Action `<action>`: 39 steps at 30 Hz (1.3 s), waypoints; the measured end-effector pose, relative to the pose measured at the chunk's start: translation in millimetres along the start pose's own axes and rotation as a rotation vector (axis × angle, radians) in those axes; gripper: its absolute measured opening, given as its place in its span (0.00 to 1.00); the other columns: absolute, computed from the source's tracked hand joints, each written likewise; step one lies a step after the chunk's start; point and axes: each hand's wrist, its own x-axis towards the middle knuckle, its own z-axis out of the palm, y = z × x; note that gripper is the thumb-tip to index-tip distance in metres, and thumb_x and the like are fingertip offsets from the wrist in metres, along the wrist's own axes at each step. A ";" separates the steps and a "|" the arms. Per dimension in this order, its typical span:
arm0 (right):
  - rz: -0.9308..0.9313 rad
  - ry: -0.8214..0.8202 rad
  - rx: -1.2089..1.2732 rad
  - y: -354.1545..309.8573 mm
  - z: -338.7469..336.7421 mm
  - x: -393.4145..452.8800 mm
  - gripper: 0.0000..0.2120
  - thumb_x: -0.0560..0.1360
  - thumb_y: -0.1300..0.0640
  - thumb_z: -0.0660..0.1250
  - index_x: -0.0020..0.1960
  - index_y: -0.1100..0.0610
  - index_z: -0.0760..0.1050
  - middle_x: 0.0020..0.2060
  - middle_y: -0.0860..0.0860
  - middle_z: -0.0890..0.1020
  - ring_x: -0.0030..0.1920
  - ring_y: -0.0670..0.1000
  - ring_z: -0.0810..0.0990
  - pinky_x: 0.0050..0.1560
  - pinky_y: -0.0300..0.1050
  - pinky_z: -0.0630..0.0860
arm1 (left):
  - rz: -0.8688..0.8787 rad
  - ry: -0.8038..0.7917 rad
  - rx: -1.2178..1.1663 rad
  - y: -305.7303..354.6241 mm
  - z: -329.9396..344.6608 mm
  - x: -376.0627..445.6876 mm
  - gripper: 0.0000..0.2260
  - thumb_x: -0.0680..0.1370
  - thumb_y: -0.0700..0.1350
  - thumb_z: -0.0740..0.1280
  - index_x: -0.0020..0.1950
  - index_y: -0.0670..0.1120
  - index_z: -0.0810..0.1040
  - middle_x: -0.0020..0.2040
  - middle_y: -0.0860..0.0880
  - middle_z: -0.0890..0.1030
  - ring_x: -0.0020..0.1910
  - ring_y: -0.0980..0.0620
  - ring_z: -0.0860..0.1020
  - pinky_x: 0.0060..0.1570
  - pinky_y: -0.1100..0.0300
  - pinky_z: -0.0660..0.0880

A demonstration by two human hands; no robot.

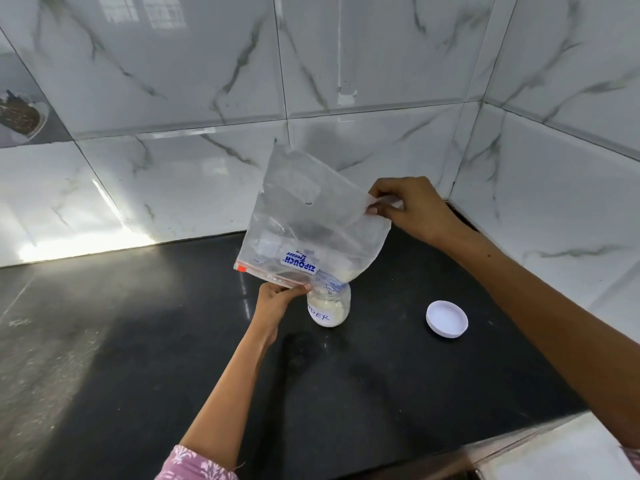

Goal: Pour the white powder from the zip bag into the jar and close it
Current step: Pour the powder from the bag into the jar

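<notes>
The clear plastic zip bag (311, 216) hangs upside down over the small glass jar (329, 308) standing on the black stone counter (138, 341), its zip mouth funnelled into the jar's opening. The left hand (277, 299) pinches the zip edge just beside the jar's rim, and the right hand (408, 209) pinches the raised bottom corner. Most of the white powder (327, 306) appears to be in the jar already, with a little left near the mouth of the bag. To finish well, keep the mouth inside the rim, lift the top corner higher and tap gently so the remainder slides down without dusting the counter. The round white plastic lid (446, 319) lies apart to the right, ready for closing.
</notes>
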 end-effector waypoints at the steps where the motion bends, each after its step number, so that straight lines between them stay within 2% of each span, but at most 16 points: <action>1: 0.004 0.037 0.017 0.6 -0.3 0.1 0.03 0.73 0.60 0.69 0.46 0.59 0.78 0.41 0.49 0.82 0.46 0.50 0.80 0.50 0.49 0.76 | 0.004 0.006 0.001 0.4 -0.4 0.6 0.14 0.69 0.36 0.74 0.54 0.39 0.82 0.52 0.46 0.85 0.55 0.50 0.81 0.48 0.68 0.76; 7: 0.018 0.034 0.052 1.3 -1.2 -2.9 0.02 0.74 0.59 0.68 0.45 0.57 0.77 0.38 0.47 0.79 0.42 0.49 0.77 0.43 0.43 0.70 | -0.035 0.073 -0.034 -3.6 -4.8 -3.0 0.11 0.70 0.37 0.73 0.52 0.43 0.83 0.50 0.48 0.85 0.54 0.53 0.81 0.54 0.62 0.73; 9: 0.025 -0.027 0.044 -0.3 -2.2 -4.5 0.04 0.74 0.56 0.69 0.45 0.55 0.75 0.38 0.46 0.78 0.41 0.48 0.76 0.42 0.43 0.70 | -0.027 0.072 -0.032 -4.7 -2.3 -4.1 0.12 0.70 0.38 0.74 0.53 0.43 0.83 0.51 0.48 0.85 0.54 0.53 0.81 0.53 0.63 0.74; 12: 0.040 -0.130 0.065 -3.4 -4.8 -5.5 0.06 0.72 0.53 0.70 0.45 0.55 0.77 0.39 0.48 0.80 0.41 0.48 0.78 0.44 0.45 0.72 | -0.018 0.092 -0.042 -3.7 2.3 -3.1 0.11 0.70 0.39 0.74 0.52 0.43 0.83 0.50 0.48 0.85 0.53 0.53 0.82 0.47 0.69 0.76; 14: 0.031 -0.107 0.054 -5.9 -7.8 -4.3 0.07 0.72 0.54 0.71 0.44 0.58 0.78 0.36 0.51 0.79 0.37 0.51 0.76 0.42 0.46 0.71 | -0.013 0.107 -0.042 -2.0 5.2 -1.7 0.10 0.70 0.39 0.74 0.51 0.43 0.84 0.49 0.48 0.86 0.51 0.54 0.82 0.45 0.71 0.76; 17: 0.052 0.031 0.046 -6.6 -10.2 -0.9 0.12 0.71 0.55 0.72 0.37 0.64 0.75 0.28 0.52 0.72 0.30 0.48 0.67 0.36 0.44 0.63 | 0.002 0.128 -0.044 0.3 5.5 -1.1 0.07 0.71 0.38 0.74 0.48 0.43 0.84 0.45 0.49 0.86 0.48 0.56 0.83 0.44 0.72 0.75; 18: 0.060 0.024 0.052 -7.9 -10.6 -0.7 0.13 0.71 0.55 0.72 0.36 0.64 0.75 0.27 0.51 0.71 0.29 0.47 0.66 0.36 0.43 0.62 | 0.006 0.138 -0.038 0.4 5.0 -1.3 0.06 0.70 0.38 0.74 0.47 0.43 0.84 0.44 0.50 0.86 0.47 0.57 0.83 0.43 0.72 0.75; 20: 0.064 -0.015 0.033 -9.5 -9.6 -2.8 0.12 0.71 0.56 0.72 0.35 0.64 0.74 0.26 0.52 0.72 0.29 0.48 0.68 0.36 0.44 0.63 | 0.014 0.152 -0.028 0.2 3.8 -1.7 0.06 0.70 0.37 0.74 0.45 0.44 0.84 0.42 0.52 0.86 0.45 0.58 0.83 0.42 0.72 0.76; 22: 0.082 0.036 0.000 -8.4 -10.0 -2.6 0.12 0.71 0.56 0.72 0.37 0.64 0.75 0.29 0.57 0.76 0.32 0.52 0.71 0.37 0.46 0.66 | 0.035 0.138 -0.018 0.5 1.6 -2.0 0.07 0.69 0.36 0.74 0.45 0.45 0.83 0.42 0.52 0.86 0.45 0.58 0.83 0.42 0.71 0.76; 25: 0.085 0.010 -0.021 -9.1 -8.1 -4.4 0.10 0.71 0.56 0.72 0.34 0.56 0.73 0.27 0.46 0.74 0.30 0.45 0.70 0.36 0.44 0.65 | 0.051 0.118 0.030 2.5 -1.0 -0.2 0.11 0.68 0.34 0.75 0.48 0.45 0.83 0.43 0.54 0.86 0.45 0.57 0.83 0.42 0.69 0.77; 26: 0.084 0.029 -0.031 -8.8 -6.7 -4.9 0.11 0.71 0.56 0.71 0.33 0.54 0.71 0.27 0.45 0.73 0.30 0.44 0.70 0.35 0.43 0.65 | 0.056 0.112 0.049 3.9 -2.2 0.4 0.12 0.68 0.34 0.76 0.48 0.46 0.83 0.42 0.55 0.86 0.45 0.58 0.83 0.41 0.69 0.77; 27: 0.095 0.068 -0.033 -7.4 -6.2 -4.5 0.12 0.71 0.56 0.71 0.33 0.56 0.72 0.27 0.48 0.75 0.30 0.46 0.71 0.35 0.44 0.65 | 0.064 0.102 0.066 5.1 -3.5 1.1 0.11 0.68 0.35 0.76 0.47 0.46 0.83 0.41 0.55 0.86 0.44 0.58 0.84 0.41 0.69 0.77; 29: 0.128 0.127 -0.047 -4.7 -7.3 -3.8 0.11 0.71 0.55 0.71 0.36 0.63 0.75 0.30 0.55 0.78 0.33 0.52 0.74 0.36 0.47 0.68 | 0.063 0.084 0.079 7.5 -5.7 3.0 0.11 0.68 0.34 0.75 0.47 0.44 0.83 0.41 0.54 0.86 0.44 0.57 0.84 0.42 0.69 0.77; 33: 0.150 0.224 -0.045 -1.1 -3.9 -5.8 0.09 0.71 0.55 0.71 0.40 0.61 0.77 0.33 0.52 0.79 0.36 0.53 0.76 0.37 0.45 0.69 | 0.041 0.097 0.063 9.1 -7.7 4.9 0.09 0.67 0.33 0.75 0.45 0.41 0.82 0.38 0.50 0.86 0.40 0.56 0.84 0.41 0.69 0.77; 36: 0.195 0.107 -0.068 1.5 1.2 -7.2 0.11 0.72 0.53 0.70 0.45 0.61 0.76 0.38 0.52 0.79 0.41 0.54 0.77 0.41 0.48 0.72 | 0.030 0.130 0.025 6.0 -4.5 3.8 0.09 0.68 0.31 0.74 0.45 0.41 0.81 0.37 0.51 0.86 0.38 0.57 0.84 0.41 0.69 0.77; 39: 0.283 -0.054 -0.007 7.3 -6.6 -10.3 0.19 0.69 0.51 0.74 0.55 0.58 0.74 0.47 0.48 0.77 0.48 0.49 0.75 0.46 0.44 0.72 | 0.024 0.159 0.017 2.0 -3.5 1.7 0.09 0.68 0.32 0.74 0.43 0.43 0.82 0.38 0.51 0.86 0.39 0.57 0.84 0.40 0.69 0.77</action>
